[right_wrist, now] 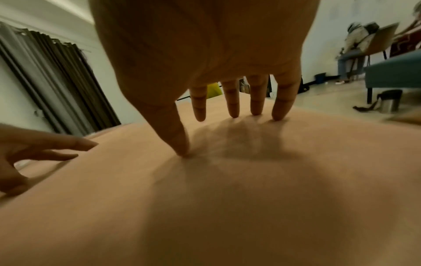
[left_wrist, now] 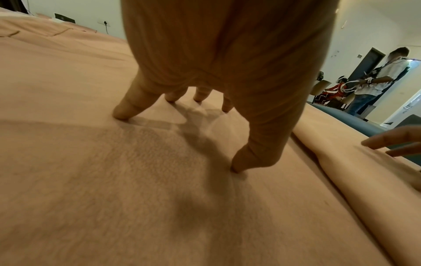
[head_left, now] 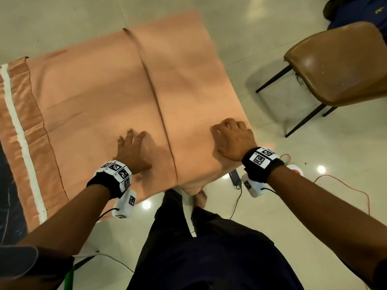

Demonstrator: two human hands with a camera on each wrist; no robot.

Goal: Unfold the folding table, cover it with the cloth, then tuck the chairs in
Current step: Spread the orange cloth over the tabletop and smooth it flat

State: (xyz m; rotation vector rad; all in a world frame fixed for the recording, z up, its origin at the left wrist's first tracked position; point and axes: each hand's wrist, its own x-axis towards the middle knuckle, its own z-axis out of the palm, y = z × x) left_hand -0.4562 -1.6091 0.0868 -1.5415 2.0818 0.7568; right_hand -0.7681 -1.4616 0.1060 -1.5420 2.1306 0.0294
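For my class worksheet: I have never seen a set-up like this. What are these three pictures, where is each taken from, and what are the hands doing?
No machine here: a person wears three cameras. One picture looks down from the head; the other two look along each wrist at the fingers. The left hand and right hand rest open, fingers spread, on a peach cloth that hides the table, holding nothing. A brown chair stands apart on the right, not yet tucked in.
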